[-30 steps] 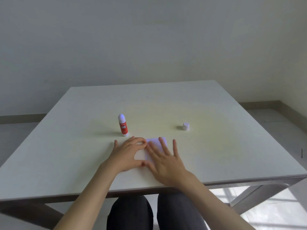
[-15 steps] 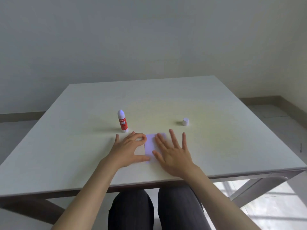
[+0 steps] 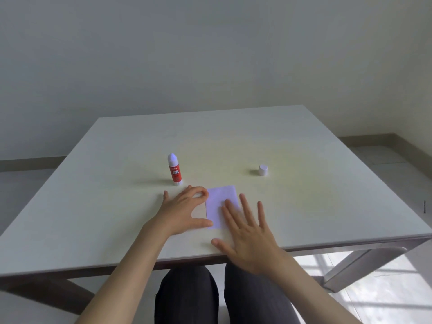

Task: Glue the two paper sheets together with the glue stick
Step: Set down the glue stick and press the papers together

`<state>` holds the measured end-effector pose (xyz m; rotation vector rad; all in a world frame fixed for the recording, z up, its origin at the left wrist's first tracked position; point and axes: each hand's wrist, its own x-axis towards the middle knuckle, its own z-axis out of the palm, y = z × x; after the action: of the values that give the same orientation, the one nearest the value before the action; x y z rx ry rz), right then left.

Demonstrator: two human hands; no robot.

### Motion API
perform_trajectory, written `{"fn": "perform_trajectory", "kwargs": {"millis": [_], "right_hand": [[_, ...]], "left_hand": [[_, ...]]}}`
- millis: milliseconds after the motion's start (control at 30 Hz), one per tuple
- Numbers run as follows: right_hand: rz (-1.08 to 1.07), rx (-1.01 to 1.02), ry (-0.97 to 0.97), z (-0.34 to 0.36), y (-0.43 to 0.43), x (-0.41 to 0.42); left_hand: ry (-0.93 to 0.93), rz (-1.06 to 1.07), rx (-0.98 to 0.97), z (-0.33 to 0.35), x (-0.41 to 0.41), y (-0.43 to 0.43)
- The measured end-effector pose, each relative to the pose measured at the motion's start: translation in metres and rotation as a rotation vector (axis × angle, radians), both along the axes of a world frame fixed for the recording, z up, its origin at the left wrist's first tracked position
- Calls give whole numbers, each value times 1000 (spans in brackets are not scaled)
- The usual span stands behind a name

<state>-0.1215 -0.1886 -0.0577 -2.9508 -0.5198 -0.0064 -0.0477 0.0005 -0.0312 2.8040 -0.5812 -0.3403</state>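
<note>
Purple paper [image 3: 221, 204] near tabletop [image 3: 327, 195] front edge. Left hand [image 3: 182, 211] at its 9 o'clock, curled fingers [image 3: 198, 191] and thumb bracing edge, likely aligning sheets. Right hand [image 3: 250, 239] flat, fingers spread, pressing. Uncapped glue stick [image 3: 174, 169] upright at 11 o'clock.

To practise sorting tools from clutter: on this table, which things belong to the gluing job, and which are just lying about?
Job: paper; uncapped glue stick; left hand at the paper's edge; right hand flat on it.
Lying about: white cap, off to the right on the table.
</note>
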Motion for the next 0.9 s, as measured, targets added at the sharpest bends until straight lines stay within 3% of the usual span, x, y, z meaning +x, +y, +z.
{"fn": "perform_trajectory", "kwargs": {"millis": [100, 267, 467, 633, 800, 900], "right_hand": [[115, -1, 48, -5, 9, -1], [-111, -47, 85, 7, -2, 51], [97, -44, 20, -9, 18, 40], [-129, -64, 97, 6, -12, 63], [100, -23, 34, -5, 17, 27], [93, -25, 39, -4, 7, 32]], "left_hand": [[-11, -7, -5, -2, 0, 1], [-9, -9, 1, 0, 0, 1], [6, -5, -16, -2, -2, 0], [6, -12, -15, -2, -2, 2], [3, -6, -48, -5, -1, 2], [4, -10, -47, -5, -1, 2]]}}
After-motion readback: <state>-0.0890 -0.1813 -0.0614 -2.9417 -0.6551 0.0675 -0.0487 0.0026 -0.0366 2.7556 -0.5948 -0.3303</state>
